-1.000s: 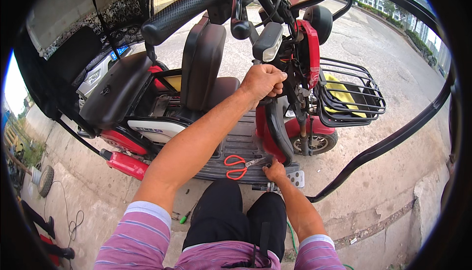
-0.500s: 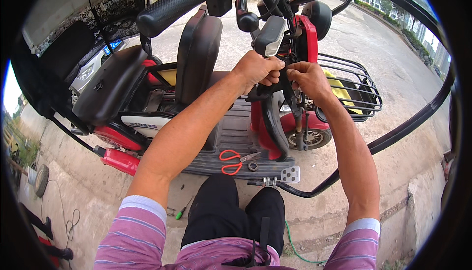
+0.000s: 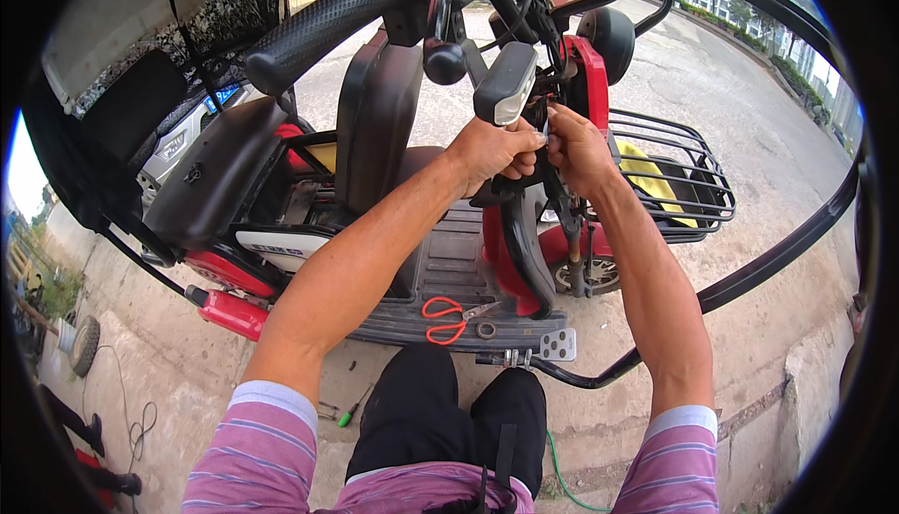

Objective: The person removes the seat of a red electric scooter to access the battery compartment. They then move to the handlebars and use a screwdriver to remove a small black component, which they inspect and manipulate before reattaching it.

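Observation:
Both my hands are at the steering column of a red three-wheeled scooter, just below its handlebar. My left hand is closed in a pinch beside dark wiring. Close against it, my right hand is also closed, thumb and forefinger pressed together and pointing up. What lies between the fingertips is too small and hidden to make out. Directly above my left hand is a black light with a pale lens. The ribbed black handlebar grip and a brake lever stick out to the upper left.
Orange-handled scissors and a dark roll of tape lie on the footboard, near a metal pedal. A wire basket with a yellow cloth is at right. A green-handled screwdriver lies on the ground. A black frame bar curves round the right.
My right hand's fingers have tilted upward beside the column, while my left hand stays pinched nearby. The handlebar grip and light have shifted slightly left and down in view.

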Demonstrator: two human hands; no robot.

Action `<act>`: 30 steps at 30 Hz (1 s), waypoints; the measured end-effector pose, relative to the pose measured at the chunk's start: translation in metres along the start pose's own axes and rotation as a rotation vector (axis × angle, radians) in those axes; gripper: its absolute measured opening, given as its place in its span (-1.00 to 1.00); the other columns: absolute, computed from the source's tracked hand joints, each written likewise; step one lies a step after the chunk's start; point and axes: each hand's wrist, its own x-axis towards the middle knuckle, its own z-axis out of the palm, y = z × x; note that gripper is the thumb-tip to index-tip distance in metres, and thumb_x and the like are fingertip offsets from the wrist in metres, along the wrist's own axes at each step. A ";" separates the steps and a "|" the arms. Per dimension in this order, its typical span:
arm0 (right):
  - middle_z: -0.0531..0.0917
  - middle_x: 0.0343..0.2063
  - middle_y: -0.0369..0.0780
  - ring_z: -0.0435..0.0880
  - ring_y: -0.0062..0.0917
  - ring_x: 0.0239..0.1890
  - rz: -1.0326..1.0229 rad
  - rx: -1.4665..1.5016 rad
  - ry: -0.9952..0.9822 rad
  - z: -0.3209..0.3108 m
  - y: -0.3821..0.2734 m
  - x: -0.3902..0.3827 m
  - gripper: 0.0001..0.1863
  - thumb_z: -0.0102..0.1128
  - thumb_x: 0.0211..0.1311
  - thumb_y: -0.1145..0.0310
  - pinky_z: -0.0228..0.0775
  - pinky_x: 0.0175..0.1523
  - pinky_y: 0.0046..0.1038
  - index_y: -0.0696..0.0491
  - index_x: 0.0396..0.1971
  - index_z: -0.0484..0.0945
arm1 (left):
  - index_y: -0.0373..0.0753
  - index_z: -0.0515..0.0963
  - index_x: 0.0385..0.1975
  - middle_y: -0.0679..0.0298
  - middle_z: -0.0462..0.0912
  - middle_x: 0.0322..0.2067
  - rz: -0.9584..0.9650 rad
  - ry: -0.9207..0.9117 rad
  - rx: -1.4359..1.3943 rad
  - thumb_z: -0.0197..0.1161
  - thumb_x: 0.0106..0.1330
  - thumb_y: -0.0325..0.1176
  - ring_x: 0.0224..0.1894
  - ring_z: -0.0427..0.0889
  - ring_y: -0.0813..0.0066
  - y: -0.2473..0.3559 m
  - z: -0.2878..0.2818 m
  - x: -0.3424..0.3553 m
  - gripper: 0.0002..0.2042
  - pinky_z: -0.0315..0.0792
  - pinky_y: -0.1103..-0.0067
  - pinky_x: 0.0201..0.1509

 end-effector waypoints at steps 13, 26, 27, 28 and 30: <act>0.41 -0.54 -0.45 0.35 -0.76 -0.53 -0.064 0.104 -0.047 -0.007 0.012 -0.003 -0.82 0.25 0.37 0.30 0.15 -0.47 -0.70 0.03 -0.14 0.54 | -0.17 0.58 -0.39 0.40 0.64 -0.51 -0.047 -0.071 -0.512 0.26 0.39 -0.25 -0.40 0.68 0.49 0.005 -0.022 0.010 -0.84 0.59 0.48 -0.21; 0.50 -0.62 -0.40 0.44 -0.75 -0.63 -0.210 -0.179 0.301 -0.005 0.028 -0.013 -0.81 0.29 0.26 0.29 0.21 -0.52 -0.67 0.06 -0.46 0.55 | -0.17 0.61 -0.30 0.39 0.63 -0.49 -0.096 0.191 -0.565 0.21 0.41 -0.04 -0.39 0.66 0.48 0.007 -0.008 0.019 -0.70 0.51 0.51 -0.33; 0.51 -0.62 -0.40 0.45 -0.75 -0.62 -0.212 -0.221 0.331 -0.004 0.029 -0.013 -0.81 0.29 0.26 0.28 0.22 -0.51 -0.67 0.07 -0.46 0.57 | -0.18 0.61 -0.28 0.41 0.62 -0.50 -0.064 0.268 -0.490 0.19 0.42 -0.05 -0.40 0.64 0.51 0.010 -0.008 0.017 -0.70 0.50 0.52 -0.33; 0.55 -0.61 -0.39 0.47 -0.75 -0.62 -0.222 -0.249 0.345 -0.006 0.028 -0.014 -0.80 0.32 0.24 0.27 0.25 -0.50 -0.66 0.09 -0.43 0.59 | -0.19 0.61 -0.28 0.42 0.61 -0.51 0.014 0.329 -0.392 0.19 0.43 -0.07 -0.41 0.64 0.54 0.011 -0.004 0.014 -0.71 0.49 0.56 -0.33; 0.57 -0.59 -0.38 0.49 -0.75 -0.61 -0.250 -0.281 0.360 -0.003 0.027 -0.017 -0.79 0.33 0.24 0.27 0.28 -0.49 -0.65 0.12 -0.42 0.60 | -0.22 0.62 -0.27 0.42 0.60 -0.52 0.174 0.359 -0.179 0.19 0.43 -0.12 -0.44 0.62 0.60 0.014 0.008 0.001 -0.73 0.47 0.63 -0.35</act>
